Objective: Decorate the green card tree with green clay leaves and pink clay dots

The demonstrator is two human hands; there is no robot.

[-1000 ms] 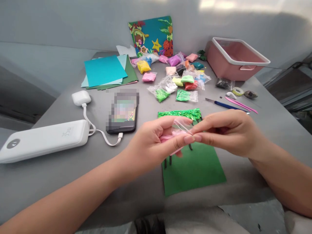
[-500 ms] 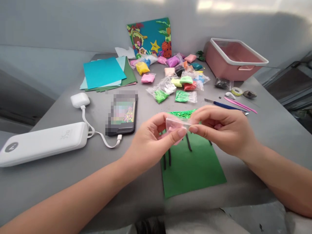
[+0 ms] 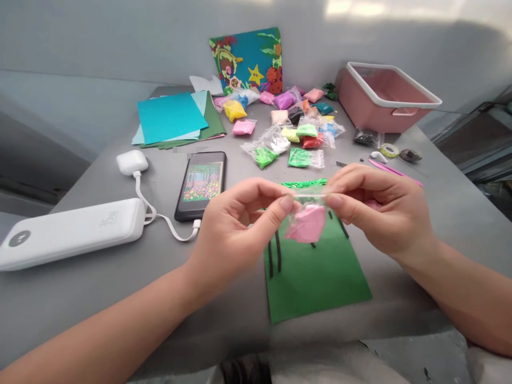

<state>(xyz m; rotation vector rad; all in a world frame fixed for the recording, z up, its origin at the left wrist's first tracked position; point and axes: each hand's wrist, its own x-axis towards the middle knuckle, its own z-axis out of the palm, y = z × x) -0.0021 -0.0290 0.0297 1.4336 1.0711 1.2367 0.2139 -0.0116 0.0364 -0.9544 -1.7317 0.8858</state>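
Observation:
A small clear bag of pink clay (image 3: 307,221) hangs between both hands above a green card (image 3: 316,272). My left hand (image 3: 236,224) pinches the bag's top left edge with thumb and forefinger. My right hand (image 3: 376,213) pinches the top right edge. The card lies on the grey table (image 3: 120,298) and carries thin black clay strips (image 3: 274,258) and a band of green clay leaves (image 3: 306,183) at its far end.
A phone (image 3: 202,184) is cabled to a white power bank (image 3: 72,232), with an earbud case (image 3: 131,161) behind. Farther back lie coloured paper sheets (image 3: 172,117), several clay bags (image 3: 288,136), a finished clay picture (image 3: 248,61) and a pink tub (image 3: 386,96). Pink tools (image 3: 394,170) lie at right.
The pink clay bag was bunched in my left fingers; it now hangs stretched by its top edge between both hands, which have moved slightly apart.

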